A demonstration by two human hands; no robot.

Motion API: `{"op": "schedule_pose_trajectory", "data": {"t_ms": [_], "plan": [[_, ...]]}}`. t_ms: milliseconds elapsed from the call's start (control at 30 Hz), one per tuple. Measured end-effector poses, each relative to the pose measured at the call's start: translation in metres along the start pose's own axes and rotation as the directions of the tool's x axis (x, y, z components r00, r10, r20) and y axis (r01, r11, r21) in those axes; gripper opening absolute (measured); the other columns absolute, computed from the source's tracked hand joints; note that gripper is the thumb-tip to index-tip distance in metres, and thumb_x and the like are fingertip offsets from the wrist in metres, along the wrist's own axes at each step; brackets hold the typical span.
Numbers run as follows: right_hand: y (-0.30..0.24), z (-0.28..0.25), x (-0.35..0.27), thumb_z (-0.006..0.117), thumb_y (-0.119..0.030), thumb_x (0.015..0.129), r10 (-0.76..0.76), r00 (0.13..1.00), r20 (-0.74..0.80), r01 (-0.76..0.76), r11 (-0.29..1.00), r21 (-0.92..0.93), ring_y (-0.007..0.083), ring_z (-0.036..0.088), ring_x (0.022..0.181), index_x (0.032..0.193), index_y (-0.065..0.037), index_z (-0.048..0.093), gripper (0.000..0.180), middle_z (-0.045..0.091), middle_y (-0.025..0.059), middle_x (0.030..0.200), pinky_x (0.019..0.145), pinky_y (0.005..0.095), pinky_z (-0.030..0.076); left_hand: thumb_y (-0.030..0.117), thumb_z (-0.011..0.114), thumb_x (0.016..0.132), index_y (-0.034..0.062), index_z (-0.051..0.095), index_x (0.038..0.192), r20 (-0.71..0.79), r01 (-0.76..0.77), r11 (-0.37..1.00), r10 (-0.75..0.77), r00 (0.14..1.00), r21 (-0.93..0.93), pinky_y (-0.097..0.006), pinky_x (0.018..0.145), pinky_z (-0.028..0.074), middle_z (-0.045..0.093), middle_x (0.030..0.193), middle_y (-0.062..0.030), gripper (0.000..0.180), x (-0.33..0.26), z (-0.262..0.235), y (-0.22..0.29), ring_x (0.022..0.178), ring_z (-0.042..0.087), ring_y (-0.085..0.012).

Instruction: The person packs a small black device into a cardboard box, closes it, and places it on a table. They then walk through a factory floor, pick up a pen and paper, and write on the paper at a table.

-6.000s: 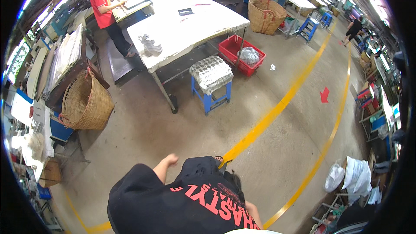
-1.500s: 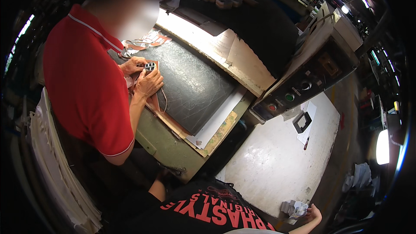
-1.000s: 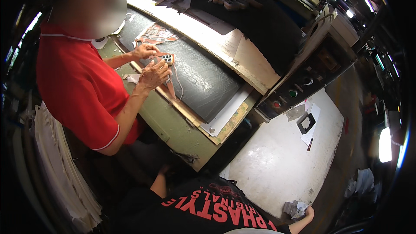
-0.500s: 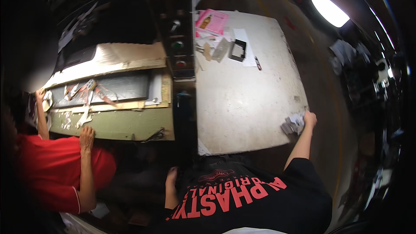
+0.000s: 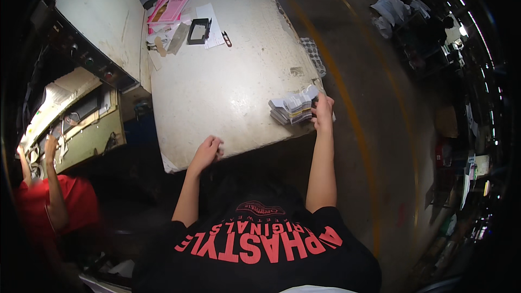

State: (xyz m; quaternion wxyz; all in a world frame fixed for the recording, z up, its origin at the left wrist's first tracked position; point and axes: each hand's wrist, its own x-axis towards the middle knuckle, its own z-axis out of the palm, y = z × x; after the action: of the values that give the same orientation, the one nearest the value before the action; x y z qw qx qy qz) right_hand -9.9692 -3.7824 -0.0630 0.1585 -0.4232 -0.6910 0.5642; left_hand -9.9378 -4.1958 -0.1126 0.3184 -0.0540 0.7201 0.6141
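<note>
A bundle of thin paper slips (image 5: 290, 108), grey and white with a yellowish layer, lies at the right front corner of the white table (image 5: 217, 87). My right hand (image 5: 324, 112) is at the bundle's right end, its fingers closed on that edge. Over the table's front edge, my left hand (image 5: 206, 152) hangs with loosely bent fingers, some space between them and nothing visible in them. A stretch of bare tabletop lies between it and the slips.
On the table's far left are a pink printed sheet (image 5: 169, 8), a black open box (image 5: 199, 31), white paper and small dark-red snips (image 5: 226, 39). A machine with a control panel (image 5: 89, 54) stands left, where a co-worker in a red shirt (image 5: 70, 201) works. Yellow lines mark the floor at right.
My view has swung right, so the table sits farther left in it. My left hand has risen from beside my body to the table's front edge. My right hand stays at the slips.
</note>
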Motion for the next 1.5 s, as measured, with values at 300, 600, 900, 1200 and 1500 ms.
{"op": "schedule_pose_trajectory", "data": {"t_ms": [300,600,900,1200,1500], "plan": [[0.147,-0.232,0.035,0.051,-0.036,0.105,0.283,0.893,0.35,-0.294,0.955,-0.02,0.018,0.069,0.086,0.129,-0.013,0.057,0.034,0.068,0.0073,0.112,0.076,0.0368,0.056,0.021,0.052,0.104,0.0027,0.06,0.125,-0.16,-0.31,0.91,0.361,0.919,0.275,-0.039,0.089,0.052,0.071,0.115,-0.0211,0.028,0.08,0.188,0.036,0.102,0.067,-0.0294],[0.353,-0.357,0.03,0.05,-0.046,0.103,0.698,0.57,0.433,-0.786,0.617,0.039,0.0273,0.068,0.105,0.133,-0.012,0.056,0.046,0.068,0.0124,0.126,0.079,0.0487,0.055,0.019,0.062,0.083,0.001,0.066,0.096,-0.267,0.081,0.301,0.652,0.709,0.95,-0.055,0.085,0.042,0.06,0.106,-0.0249,0.023,0.099,0.274,0.023,0.104,0.053,-0.0432],[0.42,-0.485,0.107,0.048,-0.037,0.102,0.535,0.665,0.521,-0.708,0.674,0.211,0.0285,0.066,0.099,0.133,-0.007,0.061,0.045,0.068,0.0119,0.121,0.082,0.0494,0.057,0.008,0.058,0.083,-0.0031,0.056,0.108,-0.408,0.244,0.33,0.673,0.617,0.912,-0.059,0.086,0.041,0.06,0.101,-0.0291,0.027,0.114,0.288,0.0,0.1,0.054,-0.0505],[0.215,-0.551,0.395,0.05,-0.015,0.1,0.771,0.381,0.511,-0.654,0.615,-0.441,0.0255,0.066,0.097,0.143,-0.007,0.051,0.043,0.066,0.0126,0.12,0.083,0.0454,0.059,0.016,0.056,0.095,0.0041,0.06,0.121,-0.999,0.96,0.279,-0.031,0.028,0.019,-0.046,0.078,0.054,0.063,0.12,-0.0178,0.029,0.185,0.416,0.011,0.099,0.066,-0.0332],[0.147,-0.627,0.701,0.057,-0.005,0.094,0.753,0.245,0.611,-0.305,0.658,-0.688,0.0266,0.069,0.105,0.14,-0.004,0.05,0.046,0.067,0.0156,0.119,0.086,0.0463,0.061,0.018,0.054,0.098,0.0065,0.061,0.122,-0.146,0.616,0.782,-0.602,0.785,0.091,-0.044,0.077,0.054,0.063,0.122,-0.0154,0.027,0.392,0.685,0.088,0.101,0.066,-0.0299]]}}
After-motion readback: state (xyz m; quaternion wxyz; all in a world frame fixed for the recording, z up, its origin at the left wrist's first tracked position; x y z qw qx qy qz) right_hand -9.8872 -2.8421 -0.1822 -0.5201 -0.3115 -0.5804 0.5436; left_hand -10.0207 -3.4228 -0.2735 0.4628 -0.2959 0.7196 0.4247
